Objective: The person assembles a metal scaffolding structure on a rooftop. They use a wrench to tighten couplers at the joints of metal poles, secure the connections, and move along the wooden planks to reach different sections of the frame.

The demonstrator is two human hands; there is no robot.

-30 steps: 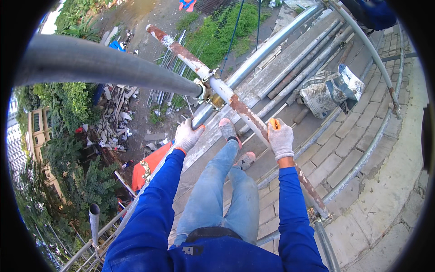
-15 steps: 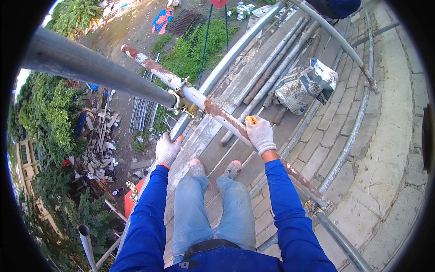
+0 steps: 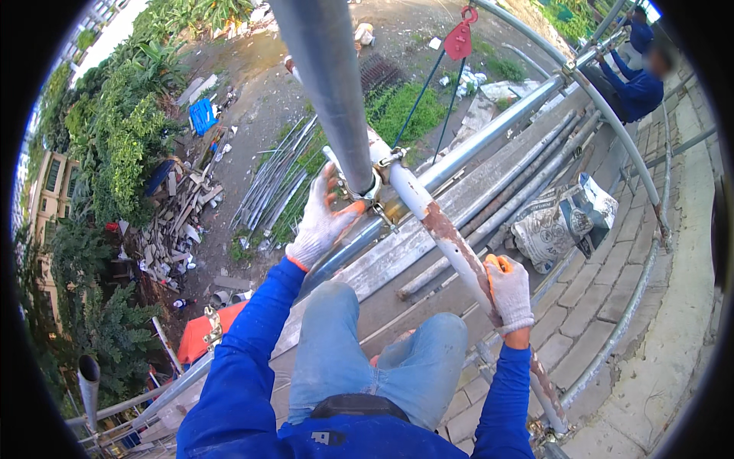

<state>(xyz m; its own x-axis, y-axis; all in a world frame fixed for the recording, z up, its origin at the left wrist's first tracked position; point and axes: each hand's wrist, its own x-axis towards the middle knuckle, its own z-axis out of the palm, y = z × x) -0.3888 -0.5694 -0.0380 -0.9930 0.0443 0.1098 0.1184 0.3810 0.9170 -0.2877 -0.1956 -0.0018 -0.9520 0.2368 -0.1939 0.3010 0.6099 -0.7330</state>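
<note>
My right hand point(image 3: 508, 292), in a white work glove with orange fingertips, is closed round a rusty, white-painted scaffold pipe point(image 3: 443, 229). My left hand point(image 3: 327, 222), gloved alike, has its fingers spread beside the foot of a grey upright pole point(image 3: 329, 92). Whether it touches the metal there I cannot tell. A scaffold coupler point(image 3: 371, 191) sits at the joint of upright and rusty pipe. Just below that joint runs a silver tube point(image 3: 474, 145), crossing under the pipe. My knees are bent over the plank walkway.
Loose pipes point(image 3: 527, 183) and a crumpled cement bag point(image 3: 562, 222) lie on the walkway, alongside a block wall point(image 3: 612, 283). A red pulley point(image 3: 459, 40) hangs with ropes beyond the tube. Two people in blue point(image 3: 638, 88) are at the far right. Far below lie rubble point(image 3: 172, 214) and metal bars point(image 3: 275, 180).
My left hand has left the silver tube and risen to the upright's foot, its fingers opening. My right hand still grips the rusty pipe. The view has shifted, and my knees are more bent.
</note>
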